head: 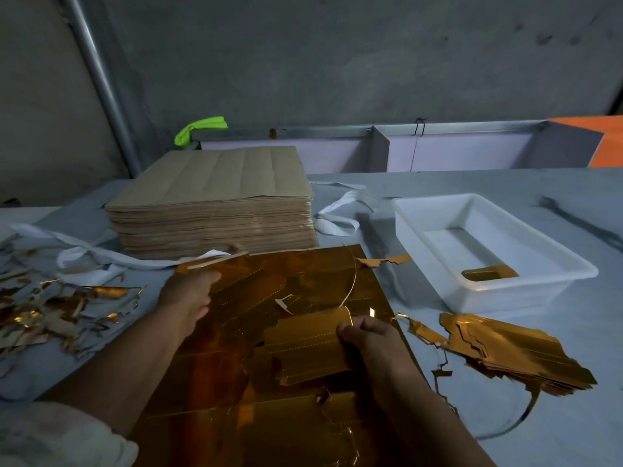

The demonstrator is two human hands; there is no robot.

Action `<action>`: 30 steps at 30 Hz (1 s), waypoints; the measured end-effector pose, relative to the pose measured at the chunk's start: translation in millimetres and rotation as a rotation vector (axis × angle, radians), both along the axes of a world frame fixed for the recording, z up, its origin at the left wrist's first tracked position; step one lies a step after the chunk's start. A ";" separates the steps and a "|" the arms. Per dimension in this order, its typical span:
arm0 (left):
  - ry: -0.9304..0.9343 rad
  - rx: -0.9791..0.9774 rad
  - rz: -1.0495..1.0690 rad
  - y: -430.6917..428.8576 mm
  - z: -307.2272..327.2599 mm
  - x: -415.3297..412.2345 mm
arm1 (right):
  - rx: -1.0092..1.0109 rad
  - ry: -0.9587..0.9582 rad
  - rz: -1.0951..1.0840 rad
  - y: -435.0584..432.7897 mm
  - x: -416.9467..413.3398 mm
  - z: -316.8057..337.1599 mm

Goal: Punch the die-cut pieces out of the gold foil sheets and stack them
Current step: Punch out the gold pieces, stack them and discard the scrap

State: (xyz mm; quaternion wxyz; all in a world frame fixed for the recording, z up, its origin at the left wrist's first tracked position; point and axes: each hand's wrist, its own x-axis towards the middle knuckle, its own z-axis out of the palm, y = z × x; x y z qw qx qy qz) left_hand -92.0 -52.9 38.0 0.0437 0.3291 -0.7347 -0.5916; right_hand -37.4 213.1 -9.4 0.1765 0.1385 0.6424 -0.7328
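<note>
A large gold foil sheet (269, 392) lies on the table in front of me, its die-cut lines showing. My left hand (188, 298) rests on the sheet's far left part, thumb toward its edge. My right hand (367, 338) pinches a punched-out gold piece (303, 348) lifted above the sheet's middle. To the right lies a fanned stack of punched gold pieces (512, 355). A thin gold trim strip (350, 281) curls up from the sheet.
A tall stack of brown-backed sheets (215, 200) stands behind the foil sheet. A white plastic tub (488, 251) with one gold piece inside sits at the right. Gold and grey offcuts (57, 315) pile at the left. White straps (337, 214) lie about.
</note>
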 end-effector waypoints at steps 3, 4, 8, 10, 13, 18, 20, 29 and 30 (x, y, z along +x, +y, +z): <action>-0.162 -0.109 -0.061 -7.3 -15.8 -1.2 | -0.012 0.010 0.008 -1.7 1.9 -0.2; -0.202 -0.157 -0.096 -6.8 -19.2 -1.6 | -0.005 0.016 0.010 -2.7 2.3 -0.1; -0.405 -0.550 -0.266 -2.3 -23.3 -7.4 | 0.013 0.051 0.009 -2.7 3.7 -0.6; -0.472 -0.750 -0.357 2.8 -24.3 -11.8 | 0.007 0.072 0.008 -1.4 4.9 -0.2; -0.480 -0.691 -0.345 8.1 -23.0 -17.4 | -0.027 0.098 -0.007 -0.2 5.3 -1.6; -0.418 -0.430 -0.236 10.0 -24.7 -23.1 | -0.028 0.138 -0.002 -0.8 6.3 -4.2; -0.395 -0.299 -0.164 9.4 -28.0 -23.9 | -0.015 0.146 -0.006 -1.2 6.4 -5.2; -0.290 0.231 -0.078 17.1 -20.3 -14.7 | -0.015 0.170 -0.005 -1.6 7.5 -7.9; -0.292 0.265 -0.079 17.5 -18.6 -13.6 | -0.014 0.170 -0.006 -1.5 7.2 -8.2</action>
